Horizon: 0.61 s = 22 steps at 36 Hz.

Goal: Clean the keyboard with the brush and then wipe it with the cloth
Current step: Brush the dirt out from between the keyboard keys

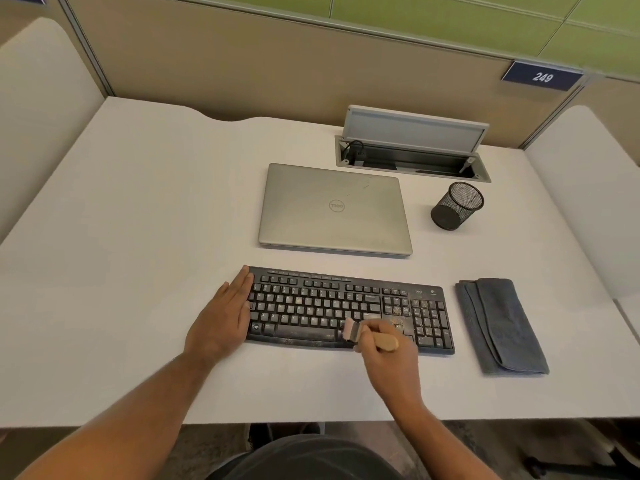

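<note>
A black keyboard lies on the white desk, with specks of dust on its right half. My left hand rests flat with straight fingers against the keyboard's left end. My right hand grips the wooden handle of a small brush, whose pale bristles touch the keys near the bottom row, right of the space bar. A folded grey cloth lies on the desk to the right of the keyboard, apart from both hands.
A closed silver laptop sits behind the keyboard. A black mesh pen cup stands to its right. An open cable hatch is set in the desk near the back partition.
</note>
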Tool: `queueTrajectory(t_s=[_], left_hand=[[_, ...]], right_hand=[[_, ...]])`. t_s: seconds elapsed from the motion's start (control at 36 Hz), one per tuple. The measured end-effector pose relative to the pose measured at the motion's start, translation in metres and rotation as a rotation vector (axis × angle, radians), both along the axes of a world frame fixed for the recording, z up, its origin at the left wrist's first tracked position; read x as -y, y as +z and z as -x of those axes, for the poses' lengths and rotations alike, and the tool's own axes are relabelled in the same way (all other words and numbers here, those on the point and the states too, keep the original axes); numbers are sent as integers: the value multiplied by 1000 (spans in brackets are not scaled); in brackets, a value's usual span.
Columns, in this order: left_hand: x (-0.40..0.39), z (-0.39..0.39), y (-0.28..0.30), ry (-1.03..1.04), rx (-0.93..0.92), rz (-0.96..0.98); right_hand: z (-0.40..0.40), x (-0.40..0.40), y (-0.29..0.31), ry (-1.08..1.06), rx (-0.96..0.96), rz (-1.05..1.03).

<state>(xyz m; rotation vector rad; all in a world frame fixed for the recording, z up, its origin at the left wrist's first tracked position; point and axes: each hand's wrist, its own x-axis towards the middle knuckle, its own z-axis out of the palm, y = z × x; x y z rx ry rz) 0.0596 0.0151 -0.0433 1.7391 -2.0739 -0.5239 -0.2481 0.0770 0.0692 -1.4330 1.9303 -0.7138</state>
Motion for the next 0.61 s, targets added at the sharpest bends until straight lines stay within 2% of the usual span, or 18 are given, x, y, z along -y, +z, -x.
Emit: queueTrajectory(t_s=[0.19, 0.36, 0.5, 0.61], left_hand=[[0, 0, 2, 3, 1, 3], [0, 0, 1, 2, 12, -6], [-1, 0, 1, 7, 8, -6], [-1, 1, 2, 0, 11, 5]], right_hand=[[-6, 19, 16, 101, 52, -244], [-13, 36, 22, 112, -11, -174], [-17, 39, 22, 228, -126, -275], [-15, 38, 23, 200, -68, -248]])
